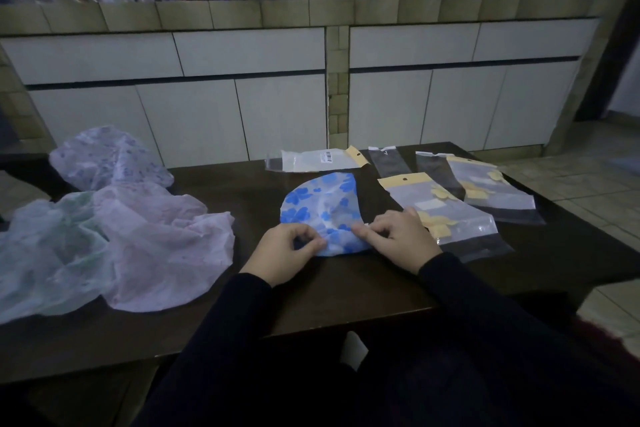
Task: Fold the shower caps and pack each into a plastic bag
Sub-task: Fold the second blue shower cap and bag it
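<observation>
A shower cap with blue flowers (322, 208) lies folded into a half-round shape on the dark table (346, 291). My left hand (284, 253) pinches its near left edge. My right hand (401, 236) pinches its near right edge. Several unfolded pale caps lie in a pile at the left: a pink one (162, 239), a greenish one (48, 253) and a purple-dotted one (107, 158). To the right lie plastic bags holding yellow-flowered caps, one close (446, 208) and one farther right (491, 187).
A clear bag with a yellow header and barcode label (318, 159) lies beyond the blue cap. Empty clear bags (388, 159) lie at the table's far edge. White cabinets (242, 97) stand behind the table. Tiled floor (595, 191) shows at the right.
</observation>
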### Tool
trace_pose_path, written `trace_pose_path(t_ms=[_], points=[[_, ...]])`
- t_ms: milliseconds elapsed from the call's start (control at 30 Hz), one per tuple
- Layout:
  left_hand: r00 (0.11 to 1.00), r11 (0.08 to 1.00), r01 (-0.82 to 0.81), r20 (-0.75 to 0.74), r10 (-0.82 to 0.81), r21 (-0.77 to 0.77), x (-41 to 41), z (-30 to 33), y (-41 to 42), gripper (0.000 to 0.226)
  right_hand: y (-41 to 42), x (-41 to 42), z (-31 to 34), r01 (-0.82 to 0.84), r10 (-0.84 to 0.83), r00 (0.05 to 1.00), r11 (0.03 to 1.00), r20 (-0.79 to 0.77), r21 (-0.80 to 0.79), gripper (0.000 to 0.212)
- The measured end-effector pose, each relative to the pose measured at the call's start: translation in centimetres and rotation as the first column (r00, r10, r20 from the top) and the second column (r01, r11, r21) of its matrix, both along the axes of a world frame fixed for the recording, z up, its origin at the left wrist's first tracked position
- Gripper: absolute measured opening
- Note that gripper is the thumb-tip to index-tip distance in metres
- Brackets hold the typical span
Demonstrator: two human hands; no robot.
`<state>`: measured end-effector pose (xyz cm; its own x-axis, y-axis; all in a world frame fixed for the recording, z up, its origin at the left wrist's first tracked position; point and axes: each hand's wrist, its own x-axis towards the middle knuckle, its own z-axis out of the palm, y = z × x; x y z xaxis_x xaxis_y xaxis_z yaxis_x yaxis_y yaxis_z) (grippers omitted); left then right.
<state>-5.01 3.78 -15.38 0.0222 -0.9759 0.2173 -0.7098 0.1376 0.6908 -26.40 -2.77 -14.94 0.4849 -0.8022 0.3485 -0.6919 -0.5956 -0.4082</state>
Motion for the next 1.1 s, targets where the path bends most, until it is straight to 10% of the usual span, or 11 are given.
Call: trace_pose_path(t_ms=[233,400,700,1100], points=[[0.997,1.000,-0.005,0.071,0.004,0.015,-0.3,0.2,-0.3,0.017,0.0,0.3,-0.2,0.210,-0.210,0.978,0.977,0.014,-0.032,0.033],[0.985,0.994,0.085,0.154,-0.075,-0.064,0.0,-0.2,-0.4,0.020,0.1,0.5,0.0,0.025,-0.042,0.996,0.979,-0.079,-0.200,0.015],[0.975,0.996,0.084,0.211,-0.075,-0.032,-0.1,0.0,-0.3,0.026,0.6,-0.4,0.1,-0.032,0.021,0.981,0.998,-0.192,-0.053,0.046],[0.995,0.999,0.014,0.098,-0.018,0.040,0.9,0.4,-0.5,0.009,1.0,0.8,0.1,0.153,-0.160,0.985,0.983,-0.067,-0.101,0.036]])
